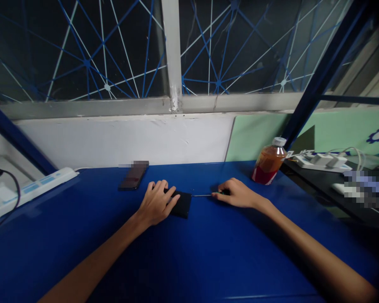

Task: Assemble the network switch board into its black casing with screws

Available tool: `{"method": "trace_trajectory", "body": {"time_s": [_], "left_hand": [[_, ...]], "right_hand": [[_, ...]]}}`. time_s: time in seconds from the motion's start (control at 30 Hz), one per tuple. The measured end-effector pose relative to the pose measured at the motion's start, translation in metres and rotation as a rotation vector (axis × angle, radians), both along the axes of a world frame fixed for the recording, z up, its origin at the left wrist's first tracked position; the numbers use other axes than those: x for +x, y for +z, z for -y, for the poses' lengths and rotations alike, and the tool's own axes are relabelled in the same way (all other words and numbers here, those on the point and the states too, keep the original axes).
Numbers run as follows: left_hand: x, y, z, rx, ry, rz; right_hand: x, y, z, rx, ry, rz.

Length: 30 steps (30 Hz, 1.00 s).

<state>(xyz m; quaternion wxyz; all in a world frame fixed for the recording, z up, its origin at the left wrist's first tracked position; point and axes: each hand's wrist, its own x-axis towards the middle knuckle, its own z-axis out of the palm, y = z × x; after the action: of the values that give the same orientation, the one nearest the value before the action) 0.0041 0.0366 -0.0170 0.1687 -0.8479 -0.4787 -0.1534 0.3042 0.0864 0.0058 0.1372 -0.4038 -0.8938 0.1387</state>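
Note:
A flat black rectangular case point(183, 205) lies on the blue table, its left part covered by my left hand point(157, 203). The fingers of that hand are bent over the case and hold it against the tabletop, with the thumb across its upper face. My right hand point(235, 193) is closed around the handle of a screwdriver point(202, 195), most of which the fingers hide. The thin metal shaft points left, and its tip meets or nearly meets the right edge of the case. A few tiny dark specks sit just behind the tip, too small to name.
A dark phone point(134, 174) lies beyond my left hand. Behind my right hand stands a bottle point(268, 162) of orange drink. One power strip point(34, 189) runs along the left edge; another power strip point(324, 162) sits on a dark surface at right. Wall and window close off the back.

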Motion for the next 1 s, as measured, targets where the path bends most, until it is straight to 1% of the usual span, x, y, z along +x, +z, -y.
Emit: {"method": "trace_trajectory", "body": {"time_s": [0.13,0.3,0.57,1.0], "left_hand": [[-0.0002,-0.0005,-0.0002,0.015,-0.011,0.002],[0.0,-0.0002,0.0007,-0.008,0.011,-0.013],[-0.0003,0.0001,0.0019,0.022,0.006,-0.006],[-0.0026,-0.0013,0.0013,0.006,0.01,-0.004]], "right_hand": [[0.0004,-0.0005,-0.0007,0.002,0.01,0.001],[0.0002,-0.0016,-0.0008,-0.009,0.016,0.002],[0.0022,-0.0084,-0.0045,-0.069,0.012,-0.061],[-0.0041,-0.0082,0.0016,-0.154,0.044,-0.116]]}}
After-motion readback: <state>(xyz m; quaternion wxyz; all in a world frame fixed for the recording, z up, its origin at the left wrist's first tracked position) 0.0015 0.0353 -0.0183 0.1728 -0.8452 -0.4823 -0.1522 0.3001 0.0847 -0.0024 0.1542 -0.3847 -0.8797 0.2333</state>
